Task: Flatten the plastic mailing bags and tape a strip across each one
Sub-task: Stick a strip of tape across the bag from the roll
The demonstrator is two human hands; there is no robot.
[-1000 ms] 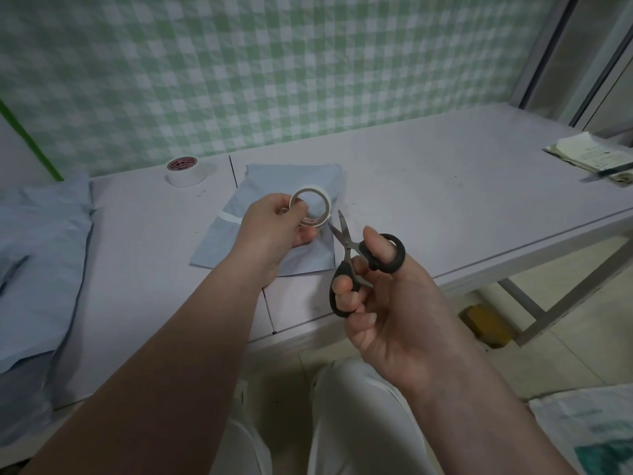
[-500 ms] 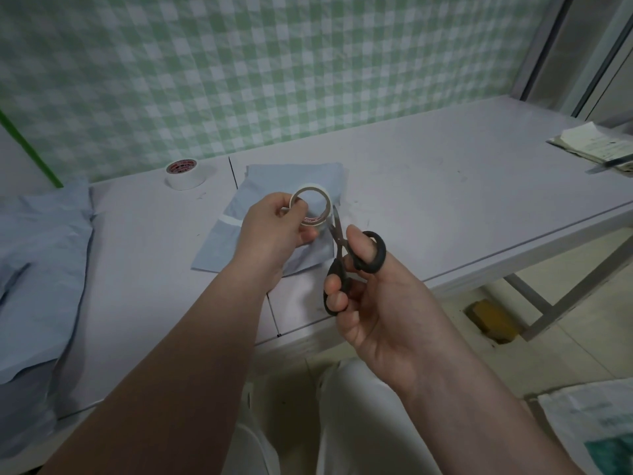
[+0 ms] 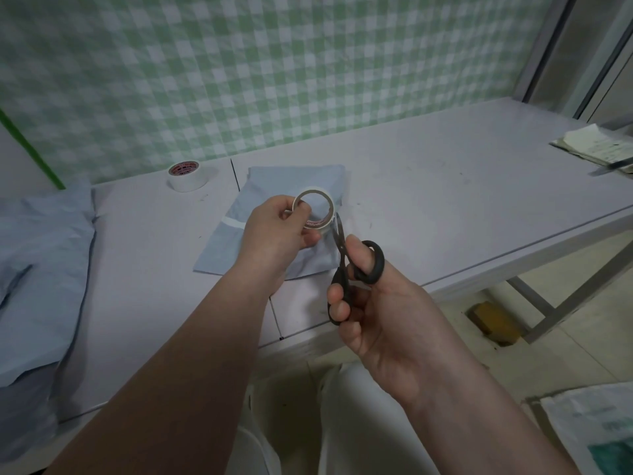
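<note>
A flat pale blue mailing bag (image 3: 267, 186) lies on the white table (image 3: 445, 186), with a white tape strip across its left part. Above it my left hand (image 3: 274, 234) holds a small roll of white tape (image 3: 317, 209) upright by its rim. My right hand (image 3: 363, 303) grips black-handled scissors (image 3: 346, 265), thumb through one loop. The blades are nearly shut and their tips touch the lower right edge of the roll.
A second, fuller tape roll (image 3: 186, 174) sits at the back left of the table. A pile of blue bags (image 3: 37, 279) covers the left end. Papers and a pen (image 3: 599, 150) lie at the far right. A printed sack (image 3: 596, 433) lies on the floor.
My right hand has brought the scissors up and left to the tape roll, and the blades have closed. The left hand and roll have stayed nearly in place.
</note>
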